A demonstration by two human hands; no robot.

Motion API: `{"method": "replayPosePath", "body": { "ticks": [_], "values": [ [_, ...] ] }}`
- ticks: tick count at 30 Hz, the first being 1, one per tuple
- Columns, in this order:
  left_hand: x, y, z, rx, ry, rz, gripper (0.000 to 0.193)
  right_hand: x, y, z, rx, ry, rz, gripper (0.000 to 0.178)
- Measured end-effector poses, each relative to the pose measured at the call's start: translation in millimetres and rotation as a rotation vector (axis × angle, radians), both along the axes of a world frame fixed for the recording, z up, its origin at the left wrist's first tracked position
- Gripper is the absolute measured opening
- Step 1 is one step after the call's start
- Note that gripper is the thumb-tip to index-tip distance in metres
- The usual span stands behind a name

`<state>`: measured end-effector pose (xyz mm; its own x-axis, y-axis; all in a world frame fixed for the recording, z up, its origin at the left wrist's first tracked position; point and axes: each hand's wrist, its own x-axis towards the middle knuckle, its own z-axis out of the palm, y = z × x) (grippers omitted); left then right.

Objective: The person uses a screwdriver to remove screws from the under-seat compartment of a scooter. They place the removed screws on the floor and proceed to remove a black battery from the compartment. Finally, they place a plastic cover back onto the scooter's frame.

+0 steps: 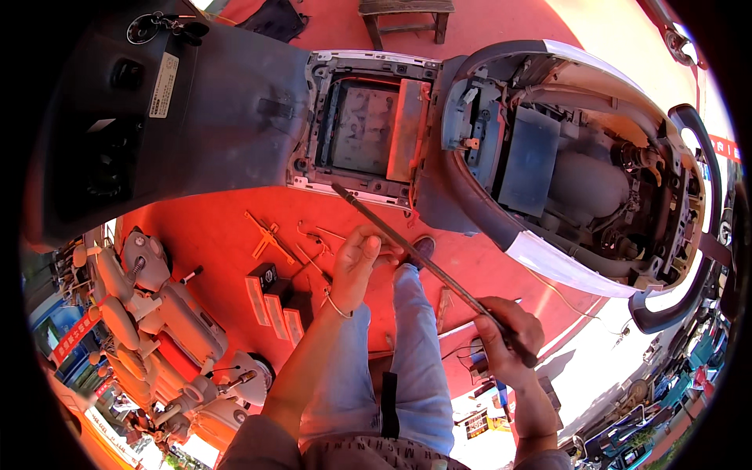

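Note:
A long, dark metal bar (442, 277) runs slantwise in front of me. My right hand (509, 333) is wrapped round it close to its lower end. My left hand (362, 262) is at its upper half, with curled fingers partly behind the bar and thumb raised; how firmly they grip is hard to see. The bar's upper tip overlaps the near rim of an open compartment (351, 184) in a dark scooter body (235, 117). Inside the compartment are a grey recess and a reddish-brown block (404, 129). Right of it, the scooter's tail section (533, 157) is uncovered, showing a dark box and wiring.
Parked scooters (188, 321) crowd the lower left. On the red floor (196, 219) lie loose tools (270, 235) and black box-shaped blocks (274, 301). A wooden stool (406, 9) stands beyond the scooter. Clutter and parts (627, 423) fill the lower right. Keys (168, 27) hang at the far left.

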<state>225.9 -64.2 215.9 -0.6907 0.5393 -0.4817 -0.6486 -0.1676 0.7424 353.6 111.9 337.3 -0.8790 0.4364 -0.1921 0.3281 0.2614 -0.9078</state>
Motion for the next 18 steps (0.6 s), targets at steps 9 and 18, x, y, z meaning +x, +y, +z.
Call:
{"method": "replayPosePath", "body": {
  "ticks": [9,18],
  "values": [
    [-166,108,-129,-0.761,0.896,-0.239,0.022,-177,119,51,0.467,-0.01,0.026,0.026],
    [-251,200,-245,-0.703,1.21,-0.6,0.031,-337,116,26,0.613,-0.538,-0.083,0.028]
  ]
}}
